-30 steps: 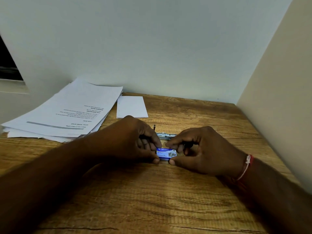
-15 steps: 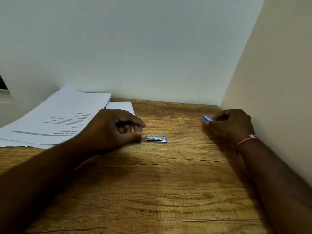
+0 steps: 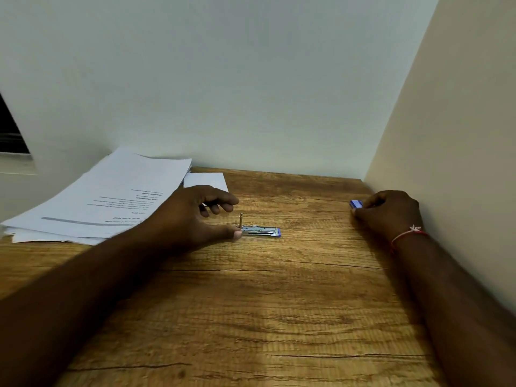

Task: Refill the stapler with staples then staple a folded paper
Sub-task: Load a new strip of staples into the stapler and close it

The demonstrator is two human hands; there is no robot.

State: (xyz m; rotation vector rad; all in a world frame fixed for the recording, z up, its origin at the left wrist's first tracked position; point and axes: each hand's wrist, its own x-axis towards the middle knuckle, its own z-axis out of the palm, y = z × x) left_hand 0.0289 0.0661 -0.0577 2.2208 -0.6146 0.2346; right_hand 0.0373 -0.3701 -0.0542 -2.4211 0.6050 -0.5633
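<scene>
Since the frame half a second earlier, the left hand (image 3: 201,216) has loosened: its fingers (image 3: 223,200), then curled close over the near end of the stapler, are now lifted and spread wide above the counter (image 3: 279,303), holding nothing. Only the thumb tip rests against the left end of the stapler (image 3: 261,231). The right hand (image 3: 391,216) has stayed at the far right, beside the side wall (image 3: 446,135), well apart from the stapler; one second earlier both hands met at the centre over the staple box. The stapler lies flat near the middle of the counter, long axis running left to right, metal parts showing and a blue edge at its right end. A thin brass-coloured pin (image 3: 241,219) stands upright at its left end, just beyond the thumb. The right hand's fingers (image 3: 368,208) are curled around the small blue staple box (image 3: 356,203), which shows at their tips; whether the box touches the counter cannot be told. A red thread (image 3: 407,234) circles the right wrist. The folded paper (image 3: 206,180) lies flat at the back of the counter, partly hidden by the left hand. A stack of printed sheets (image 3: 106,196) sits to its left, overhanging the left edge of the counter.
</scene>
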